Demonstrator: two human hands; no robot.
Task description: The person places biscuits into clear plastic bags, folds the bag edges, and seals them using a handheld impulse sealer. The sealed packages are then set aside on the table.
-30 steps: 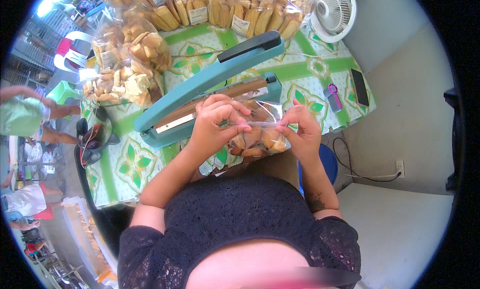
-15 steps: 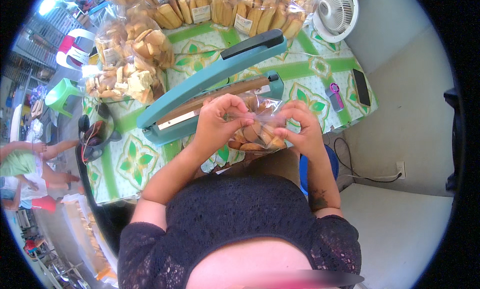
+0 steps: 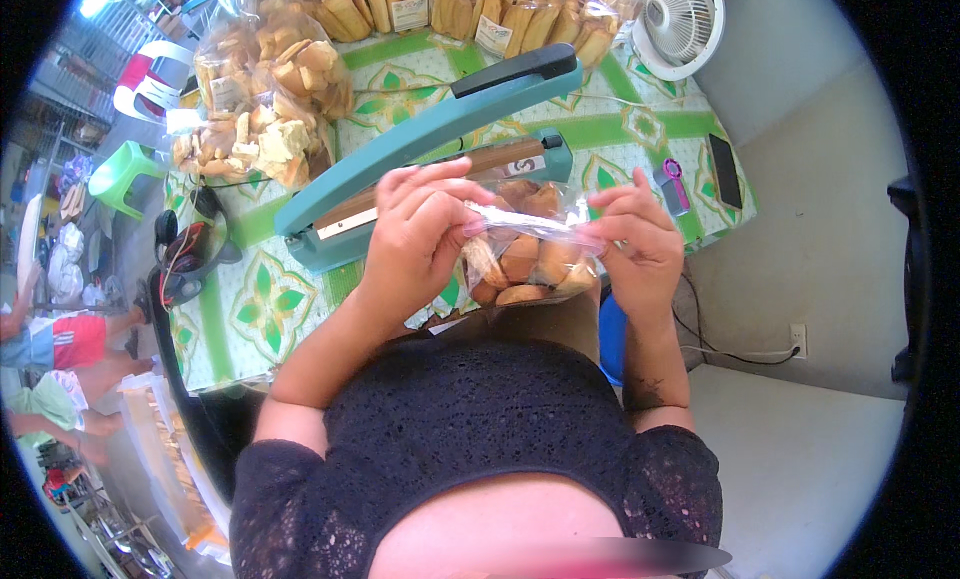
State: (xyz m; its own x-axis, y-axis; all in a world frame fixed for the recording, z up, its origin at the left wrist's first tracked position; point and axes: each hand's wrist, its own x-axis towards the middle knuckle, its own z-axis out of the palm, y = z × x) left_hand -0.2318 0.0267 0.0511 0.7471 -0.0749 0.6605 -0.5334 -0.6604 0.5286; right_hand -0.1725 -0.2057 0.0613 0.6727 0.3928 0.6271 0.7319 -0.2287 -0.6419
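Between my hands is a clear plastic bag (image 3: 535, 264) filled with round brown biscuits or bread pieces. My left hand (image 3: 420, 224) pinches one end of its gathered top edge, the other fingers raised. At the opposite end, my right hand (image 3: 638, 241) pinches the same edge between thumb and finger. The edge is stretched nearly straight between them. Just beyond the bag stands a teal heat sealer (image 3: 400, 144) with a black handle, its long arm raised. Its lower bar lies partly behind my left hand and the bag.
Bags of bread pieces (image 3: 265, 99) stand at the left, and bags of bread sticks (image 3: 520, 24) line the far edge. A white fan (image 3: 680, 24), phone (image 3: 722, 174) and headphones (image 3: 190, 254) rest on the patterned tablecloth (image 3: 270, 314). People stand at far left.
My hands have spread farther apart, pulling the bag's top edge into a straight line. The sealer's arm stays raised.
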